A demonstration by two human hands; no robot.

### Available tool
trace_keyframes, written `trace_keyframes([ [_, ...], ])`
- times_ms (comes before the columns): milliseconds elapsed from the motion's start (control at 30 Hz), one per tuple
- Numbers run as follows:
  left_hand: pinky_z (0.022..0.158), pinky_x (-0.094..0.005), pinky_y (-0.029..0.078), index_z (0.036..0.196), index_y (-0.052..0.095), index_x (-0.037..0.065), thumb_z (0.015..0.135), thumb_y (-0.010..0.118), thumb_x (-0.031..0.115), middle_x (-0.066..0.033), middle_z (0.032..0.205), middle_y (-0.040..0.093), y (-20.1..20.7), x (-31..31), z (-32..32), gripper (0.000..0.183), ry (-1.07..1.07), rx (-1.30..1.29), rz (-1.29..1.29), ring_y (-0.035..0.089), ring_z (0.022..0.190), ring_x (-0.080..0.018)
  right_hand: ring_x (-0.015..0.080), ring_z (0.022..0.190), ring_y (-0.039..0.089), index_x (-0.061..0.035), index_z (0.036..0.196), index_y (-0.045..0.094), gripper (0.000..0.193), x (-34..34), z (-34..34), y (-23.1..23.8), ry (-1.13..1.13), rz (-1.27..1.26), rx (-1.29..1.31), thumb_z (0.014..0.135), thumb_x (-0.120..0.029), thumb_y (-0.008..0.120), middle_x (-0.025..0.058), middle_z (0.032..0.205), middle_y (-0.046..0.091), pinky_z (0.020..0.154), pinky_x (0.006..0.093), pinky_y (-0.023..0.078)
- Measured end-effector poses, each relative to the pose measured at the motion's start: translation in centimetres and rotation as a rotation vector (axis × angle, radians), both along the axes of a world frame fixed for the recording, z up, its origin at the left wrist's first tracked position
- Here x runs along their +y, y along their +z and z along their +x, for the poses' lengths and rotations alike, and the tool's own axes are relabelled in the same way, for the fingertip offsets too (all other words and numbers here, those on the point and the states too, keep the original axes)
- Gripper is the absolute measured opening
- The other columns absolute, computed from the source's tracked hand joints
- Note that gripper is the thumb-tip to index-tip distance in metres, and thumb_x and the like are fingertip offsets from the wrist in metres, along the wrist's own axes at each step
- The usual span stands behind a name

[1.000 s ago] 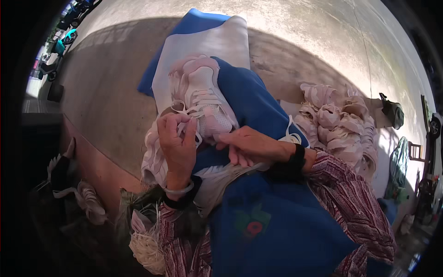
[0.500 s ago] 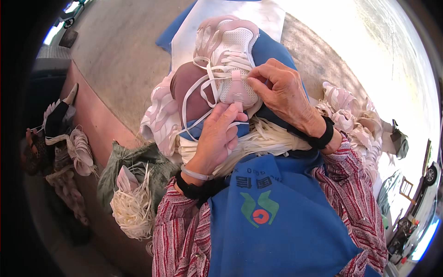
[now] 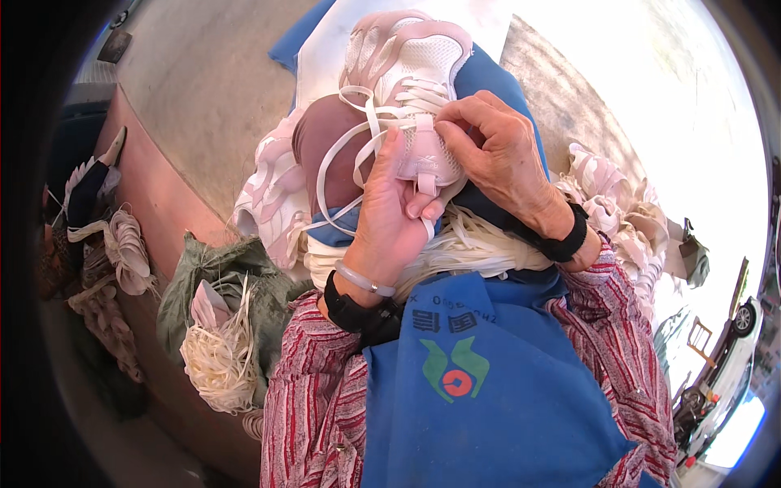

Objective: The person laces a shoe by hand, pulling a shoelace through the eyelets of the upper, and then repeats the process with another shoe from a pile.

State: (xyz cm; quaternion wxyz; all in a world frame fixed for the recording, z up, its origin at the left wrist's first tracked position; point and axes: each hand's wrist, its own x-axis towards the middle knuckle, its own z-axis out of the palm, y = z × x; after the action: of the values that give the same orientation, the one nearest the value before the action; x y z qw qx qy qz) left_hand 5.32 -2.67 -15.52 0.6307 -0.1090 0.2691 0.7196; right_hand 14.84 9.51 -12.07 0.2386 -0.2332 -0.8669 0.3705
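Observation:
A white and pink sneaker (image 3: 427,57) lies across my lap, toe pointing away. White shoelaces (image 3: 423,96) cross its front, and a loose loop (image 3: 327,175) hangs off the left side. My left hand (image 3: 389,215) is closed on the sneaker's near end, thumb along the left eyelet edge and fingers by the pink tongue (image 3: 425,154). At the right eyelet edge, my right hand (image 3: 496,150) pinches the shoelace between thumb and forefinger; the fingertips partly hide it. A bundle of white laces (image 3: 480,244) rests on my lap below the hands.
More pink and white shoes (image 3: 272,195) sit left of my knee, others (image 3: 610,191) at the right. A green sack (image 3: 211,264) with a lace bundle (image 3: 220,358) stands at lower left. A blue apron (image 3: 488,407) covers my lap. Several shoe parts (image 3: 126,252) hang at far left.
My left hand has shifted its thumb up from the tongue's end to the left eyelet edge. The right hand stays pinched at the right edge. The sneaker has moved slightly.

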Motion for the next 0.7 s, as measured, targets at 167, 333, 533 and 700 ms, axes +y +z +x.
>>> trace_keyframes([
  [167, 0.038, -0.0180, 0.033, 0.109, 0.057, 0.016, 0.099, 0.048, 0.043, 0.0035, 0.083, 0.060, -0.9, 0.7, 0.4, 0.030, 0.050, -0.015, -0.015, 0.037, 0.045, -0.0016, 0.0225, 0.066, 0.060, -0.0011, 0.087, 0.066, 0.009, -0.4, -0.2, 0.2, -0.073, -0.177, 0.014, 0.083, -0.008, 0.063, 0.0111, 0.074, 0.059, 0.059, 0.0320, 0.047],
  [333, 0.037, -0.0180, 0.036, 0.105, 0.057, 0.016, 0.098, 0.052, 0.039, 0.0037, 0.083, 0.062, -0.9, 1.4, 0.4, 0.025, 0.057, -0.029, -0.026, 0.039, 0.045, -0.0020, 0.0243, 0.068, 0.060, -0.0010, 0.091, 0.068, 0.011, -0.3, 0.2, 0.0, -0.039, -0.055, 0.020, 0.083, -0.008, 0.063, 0.0124, 0.076, 0.060, 0.061, 0.0326, 0.048],
  [533, 0.037, -0.0182, 0.035, 0.103, 0.058, 0.015, 0.097, 0.054, 0.038, 0.0033, 0.082, 0.062, -1.1, 1.4, 0.3, 0.024, 0.044, -0.028, 0.000, 0.040, 0.044, -0.0024, 0.0254, 0.069, 0.061, -0.0008, 0.093, 0.069, 0.013, -0.2, 0.3, -0.1, -0.007, -0.061, 0.051, 0.083, -0.008, 0.063, 0.0132, 0.078, 0.061, 0.061, 0.0327, 0.048],
  [700, 0.038, -0.0182, 0.033, 0.107, 0.057, 0.014, 0.097, 0.054, 0.036, 0.0019, 0.085, 0.061, -1.2, 0.8, 0.2, 0.024, 0.023, -0.036, 0.021, 0.038, 0.046, -0.0025, 0.0225, 0.065, 0.060, -0.0009, 0.093, 0.069, 0.013, 0.4, 0.2, 0.1, 0.017, -0.088, 0.043, 0.083, -0.008, 0.065, 0.0122, 0.076, 0.060, 0.059, 0.0308, 0.047],
])
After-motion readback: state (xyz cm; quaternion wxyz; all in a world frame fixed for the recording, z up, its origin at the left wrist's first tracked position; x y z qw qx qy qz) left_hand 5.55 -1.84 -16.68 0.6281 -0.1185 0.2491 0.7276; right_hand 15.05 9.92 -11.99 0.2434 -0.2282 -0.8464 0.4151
